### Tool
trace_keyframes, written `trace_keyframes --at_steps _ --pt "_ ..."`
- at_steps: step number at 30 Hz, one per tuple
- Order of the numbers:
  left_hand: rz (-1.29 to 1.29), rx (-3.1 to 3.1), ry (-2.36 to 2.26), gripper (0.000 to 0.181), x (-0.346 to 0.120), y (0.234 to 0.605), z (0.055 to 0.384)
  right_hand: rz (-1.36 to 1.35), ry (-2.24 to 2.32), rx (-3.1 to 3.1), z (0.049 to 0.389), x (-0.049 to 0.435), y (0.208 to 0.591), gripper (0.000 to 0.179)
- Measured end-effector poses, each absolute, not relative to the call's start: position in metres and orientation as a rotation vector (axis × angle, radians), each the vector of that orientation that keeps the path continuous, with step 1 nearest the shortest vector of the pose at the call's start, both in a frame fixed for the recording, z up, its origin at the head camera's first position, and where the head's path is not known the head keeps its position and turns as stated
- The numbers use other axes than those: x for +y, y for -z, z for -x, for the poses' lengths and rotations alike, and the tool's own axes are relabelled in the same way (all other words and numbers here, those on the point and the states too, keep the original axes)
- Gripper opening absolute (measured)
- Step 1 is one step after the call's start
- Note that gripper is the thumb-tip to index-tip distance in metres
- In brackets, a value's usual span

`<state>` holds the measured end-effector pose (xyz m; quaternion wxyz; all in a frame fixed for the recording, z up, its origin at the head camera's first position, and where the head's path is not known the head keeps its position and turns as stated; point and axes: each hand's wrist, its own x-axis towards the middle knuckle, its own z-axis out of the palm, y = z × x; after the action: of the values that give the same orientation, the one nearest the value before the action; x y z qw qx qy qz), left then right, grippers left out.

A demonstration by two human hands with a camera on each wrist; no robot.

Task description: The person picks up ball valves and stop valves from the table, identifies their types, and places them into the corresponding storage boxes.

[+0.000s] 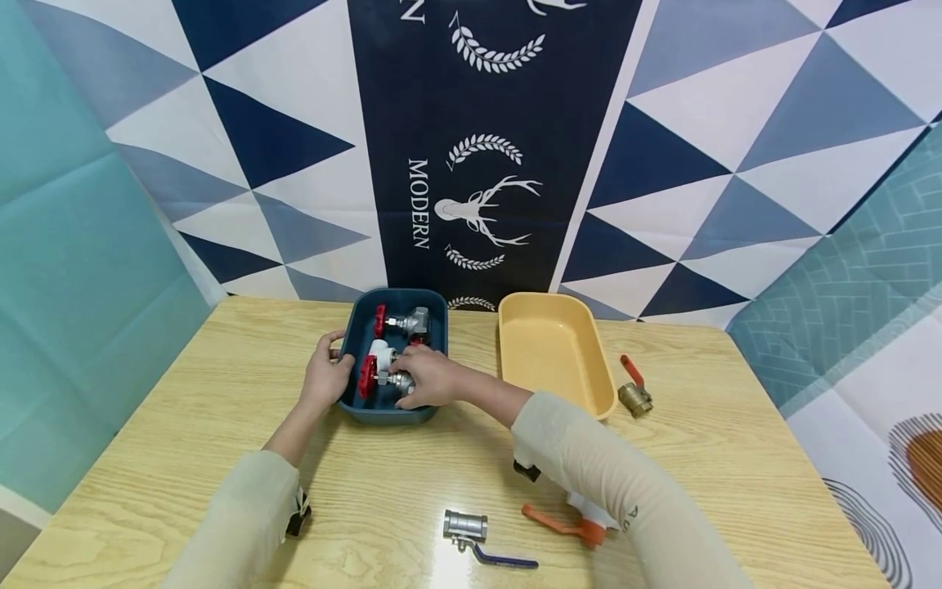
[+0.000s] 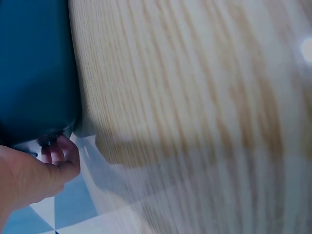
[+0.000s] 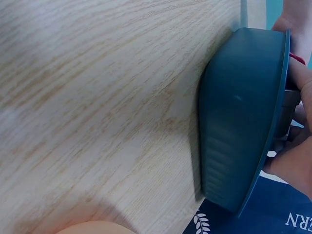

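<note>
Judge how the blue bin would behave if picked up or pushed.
The blue bin looks stiff: its walls stand unbent beside the left hand. It may feel heavy, since it holds metal-looking valves. It probably won't tip easily, because it sits low and flat on the table.

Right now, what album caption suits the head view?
Left fingers hold a blue bin; right fingers grip a red-wheeled valve inside.

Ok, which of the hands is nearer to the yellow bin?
Right. The right hand reaches into the dark blue bin, left of the yellow bin; the left hand is farther off, at the dark blue bin's left rim.
</note>
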<state>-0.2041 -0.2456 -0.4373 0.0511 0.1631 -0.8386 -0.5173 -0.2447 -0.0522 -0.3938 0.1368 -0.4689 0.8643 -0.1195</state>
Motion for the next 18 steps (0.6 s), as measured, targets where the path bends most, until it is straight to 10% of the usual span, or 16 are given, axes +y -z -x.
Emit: trace_keyframes --at_steps 18 --pt "-0.484 -2.565 1.579 0.048 -0.2446 0.4363 0.2009 1.342 0.356 2.467 0.2397 -0.0528 0.3957 0.05"
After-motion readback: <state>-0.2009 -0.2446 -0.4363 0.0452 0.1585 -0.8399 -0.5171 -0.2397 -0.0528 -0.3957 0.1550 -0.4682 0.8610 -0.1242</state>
